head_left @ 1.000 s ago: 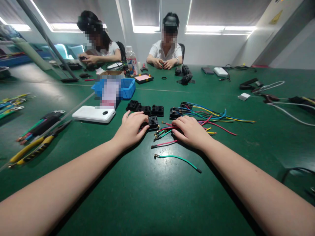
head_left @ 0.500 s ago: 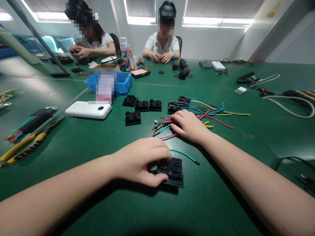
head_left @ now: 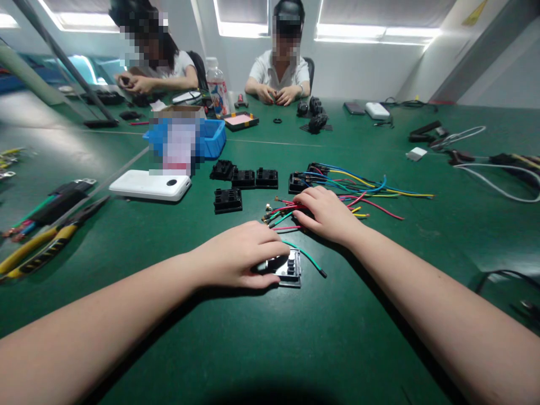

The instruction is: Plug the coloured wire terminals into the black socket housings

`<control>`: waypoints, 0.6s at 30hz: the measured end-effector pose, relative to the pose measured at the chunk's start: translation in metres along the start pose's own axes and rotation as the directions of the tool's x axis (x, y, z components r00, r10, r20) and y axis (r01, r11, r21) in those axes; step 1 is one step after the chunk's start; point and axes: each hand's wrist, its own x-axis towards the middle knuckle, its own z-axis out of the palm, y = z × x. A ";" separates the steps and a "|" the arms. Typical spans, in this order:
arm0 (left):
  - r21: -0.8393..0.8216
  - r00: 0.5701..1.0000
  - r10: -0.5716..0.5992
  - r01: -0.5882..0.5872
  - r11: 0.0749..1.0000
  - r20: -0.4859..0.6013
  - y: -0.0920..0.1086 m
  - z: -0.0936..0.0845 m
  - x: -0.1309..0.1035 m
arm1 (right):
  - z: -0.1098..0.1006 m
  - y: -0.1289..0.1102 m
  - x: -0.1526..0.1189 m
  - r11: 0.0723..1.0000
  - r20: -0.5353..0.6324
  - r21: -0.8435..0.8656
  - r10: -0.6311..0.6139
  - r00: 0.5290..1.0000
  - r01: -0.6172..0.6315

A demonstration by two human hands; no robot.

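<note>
Green tabletop (head_left: 202, 349), pale wall (head_left: 405, 70), shaded windows (head_left: 379, 14) with bright lower edges.

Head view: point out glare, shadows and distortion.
In the head view, glare whitens part of the black rectangular plastic piece at the left hand; the head view shows dark shadow beneath the left forearm; at the head view's left side, yellow-and-black-handled pliers look stretched.

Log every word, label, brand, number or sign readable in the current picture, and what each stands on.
No text can be read.
Bottle: printed label, too blurred to read.
Yellow triangular sign, upper right: its marking is too small and blurred.
Pale panel at the blue bin: pixelated, unreadable.
White device: a dark round spot, no legible lettering.
Black block at the left hand: no legible marking.
</note>
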 end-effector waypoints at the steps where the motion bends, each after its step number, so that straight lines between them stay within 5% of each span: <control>1: 0.000 1.000 -0.004 0.004 1.000 -0.010 -0.002 0.000 0.000 | 0.000 0.000 0.000 1.000 -0.001 0.004 -0.001 1.000 0.001; 7: -0.080 0.986 -0.110 0.100 0.992 -0.124 -0.018 0.000 -0.006 | 0.001 0.004 0.001 0.999 -0.016 0.041 -0.009 1.000 0.010; 13: -0.230 0.829 -0.401 0.334 0.914 -0.391 -0.029 0.008 -0.006 | 0.000 0.003 -0.001 0.998 -0.107 0.056 0.016 0.994 -0.010; 18: -0.199 0.809 -0.434 0.386 0.901 -0.396 -0.034 0.011 -0.006 | -0.006 -0.002 -0.005 0.999 -0.171 0.046 -0.015 0.985 0.023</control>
